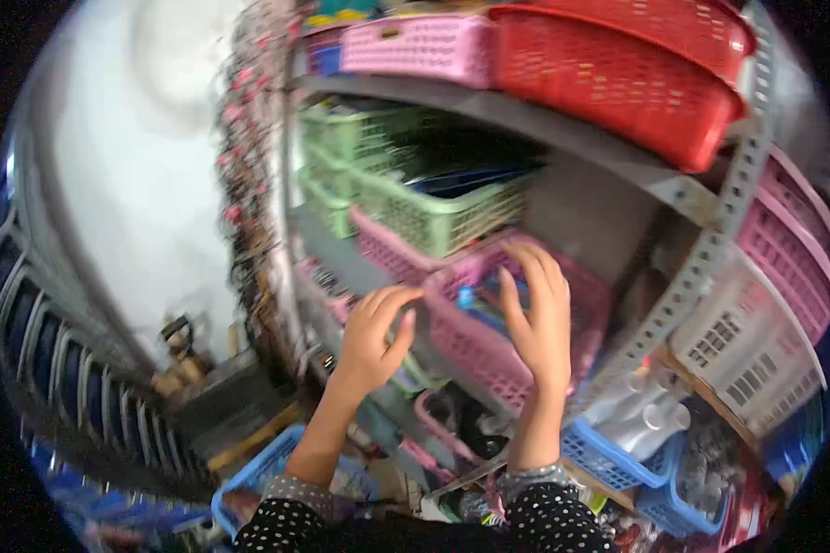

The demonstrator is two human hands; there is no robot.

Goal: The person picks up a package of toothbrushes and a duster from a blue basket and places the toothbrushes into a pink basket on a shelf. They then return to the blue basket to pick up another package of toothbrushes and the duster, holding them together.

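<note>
A pink plastic basket (475, 348) sits on the shelf in front of me, with small blue and greenish items inside, blurred. My right hand (542, 327) is over this basket, thumb and fingers apart, nothing between them. To its left, my left hand (371, 339) reaches forward with fingers bent and thumb spread. Its fingertips come right up to the basket's left corner, and it holds nothing visible. Behind the pink basket stands a light green basket (441, 221) with dark plastic-wrapped things in it.
Red baskets (609, 78) and a lighter pink basket (417, 48) fill the shelf above. A perforated metal post (710, 244) rises on the right, beside a printed white carton (750, 346). Blue baskets (613, 452) with white bottles stand low right; another blue basket (240, 488) is low left.
</note>
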